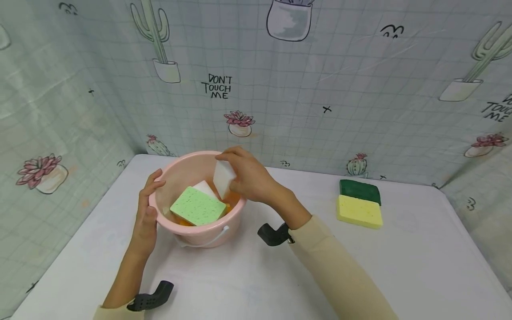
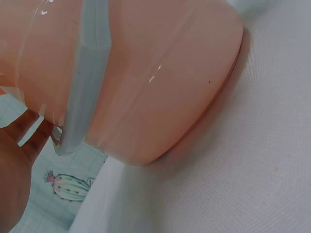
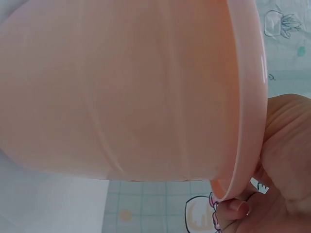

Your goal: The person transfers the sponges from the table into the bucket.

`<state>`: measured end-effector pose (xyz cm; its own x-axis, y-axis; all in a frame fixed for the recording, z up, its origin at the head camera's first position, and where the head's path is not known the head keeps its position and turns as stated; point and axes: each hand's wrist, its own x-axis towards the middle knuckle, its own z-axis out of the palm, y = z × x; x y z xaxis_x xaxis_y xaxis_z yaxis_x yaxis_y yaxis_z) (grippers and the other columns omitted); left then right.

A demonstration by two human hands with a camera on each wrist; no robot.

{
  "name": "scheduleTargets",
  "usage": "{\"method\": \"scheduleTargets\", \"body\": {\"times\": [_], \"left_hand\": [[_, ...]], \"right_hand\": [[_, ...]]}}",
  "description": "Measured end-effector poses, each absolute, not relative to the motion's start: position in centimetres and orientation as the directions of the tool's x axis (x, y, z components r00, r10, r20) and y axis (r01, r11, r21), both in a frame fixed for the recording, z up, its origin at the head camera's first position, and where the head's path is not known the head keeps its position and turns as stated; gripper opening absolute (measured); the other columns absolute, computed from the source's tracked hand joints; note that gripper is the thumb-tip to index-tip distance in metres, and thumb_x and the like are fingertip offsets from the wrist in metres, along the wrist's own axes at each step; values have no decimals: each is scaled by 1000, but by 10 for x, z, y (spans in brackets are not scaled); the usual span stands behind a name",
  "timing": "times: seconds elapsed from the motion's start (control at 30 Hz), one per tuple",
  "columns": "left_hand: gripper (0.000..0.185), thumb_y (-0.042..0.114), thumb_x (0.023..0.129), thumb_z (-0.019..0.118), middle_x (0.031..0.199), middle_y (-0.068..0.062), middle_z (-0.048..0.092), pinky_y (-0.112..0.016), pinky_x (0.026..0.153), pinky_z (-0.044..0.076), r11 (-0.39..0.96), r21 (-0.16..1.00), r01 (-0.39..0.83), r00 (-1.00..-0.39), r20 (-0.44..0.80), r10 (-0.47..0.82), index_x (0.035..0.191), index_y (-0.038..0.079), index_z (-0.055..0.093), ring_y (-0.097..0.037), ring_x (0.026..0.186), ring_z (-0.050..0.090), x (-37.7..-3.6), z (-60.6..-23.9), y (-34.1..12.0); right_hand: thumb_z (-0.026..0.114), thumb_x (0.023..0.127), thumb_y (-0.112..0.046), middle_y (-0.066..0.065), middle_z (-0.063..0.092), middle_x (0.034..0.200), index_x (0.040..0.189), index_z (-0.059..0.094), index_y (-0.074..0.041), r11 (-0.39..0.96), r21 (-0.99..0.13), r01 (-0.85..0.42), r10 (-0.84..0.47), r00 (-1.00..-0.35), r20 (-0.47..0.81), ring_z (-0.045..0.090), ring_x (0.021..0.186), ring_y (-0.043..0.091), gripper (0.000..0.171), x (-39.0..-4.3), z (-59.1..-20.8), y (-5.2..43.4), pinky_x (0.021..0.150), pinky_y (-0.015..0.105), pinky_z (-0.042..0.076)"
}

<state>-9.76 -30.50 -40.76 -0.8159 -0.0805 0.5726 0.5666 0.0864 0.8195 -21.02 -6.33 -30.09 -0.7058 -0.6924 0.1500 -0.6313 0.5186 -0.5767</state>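
A pink bucket (image 1: 210,235) with a white handle stands on the table's left half. At its left side my left hand (image 1: 146,213) holds the rim, fingertips over the edge; the left wrist view shows two fingers (image 2: 39,138) against the far wall. Inside the bucket's far right side, my right hand (image 1: 250,178) pinches a white sponge (image 1: 224,178) between thumb and fingers, tilted on edge. In the right wrist view the bucket wall hides that sponge. A light green sponge (image 1: 198,206) lies in the bucket, partly over another white block (image 1: 205,189). Orange pieces show beneath.
On the table's right half lie a dark green sponge (image 1: 360,191) and a yellow sponge (image 1: 359,212), side by side and touching. The white table (image 1: 256,284) meets a patterned cloth wall (image 1: 288,89) at the back. Both wrists wear black camera mounts (image 1: 274,234).
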Motion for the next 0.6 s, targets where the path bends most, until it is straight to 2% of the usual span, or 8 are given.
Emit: {"method": "scheduleTargets", "body": {"times": [0.3,0.6], "left_hand": [[61,45,97,45,156,-14,14,-33,110,20,82,806,586,-803,591,-75,138,0,36,-30,140,14,-99,-409,-304],[61,45,97,46,156,-13,15,-33,110,20,74,815,575,-810,580,-84,138,1,36,-29,140,14,-99,-408,-303]], "right_hand": [[68,78,2,1,40,141,138,51,-16,528,-576,-624,-694,-708,131,38,129,20,66,-208,-299,-61,98,37,42],[66,82,3,3,42,138,137,52,-13,474,-639,-606,-696,-702,150,47,120,22,59,-207,-299,-57,90,31,46]]}}
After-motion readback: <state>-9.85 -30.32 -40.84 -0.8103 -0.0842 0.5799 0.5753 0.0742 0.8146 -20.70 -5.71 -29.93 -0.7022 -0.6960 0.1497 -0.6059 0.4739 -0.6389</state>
